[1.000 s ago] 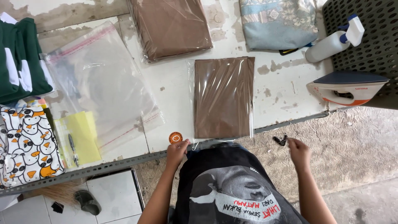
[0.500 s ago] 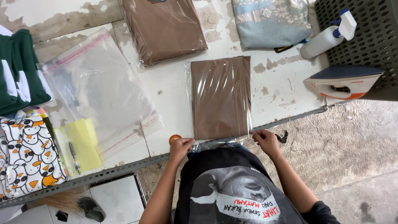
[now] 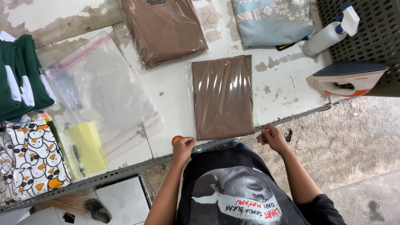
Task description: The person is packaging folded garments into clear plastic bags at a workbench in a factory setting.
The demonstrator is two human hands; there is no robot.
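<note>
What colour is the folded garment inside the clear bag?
Brown, seen in the head view: folded garment.

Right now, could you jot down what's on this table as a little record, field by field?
left hand: at the near left corner of the bagged brown garment
right hand: at the near right edge of that bag
beside left hand: small orange roll
far side: second bagged brown garment, blue patterned cloth
right: iron, spray bottle
left: empty clear bags, yellow paper, pen, green garment
</note>
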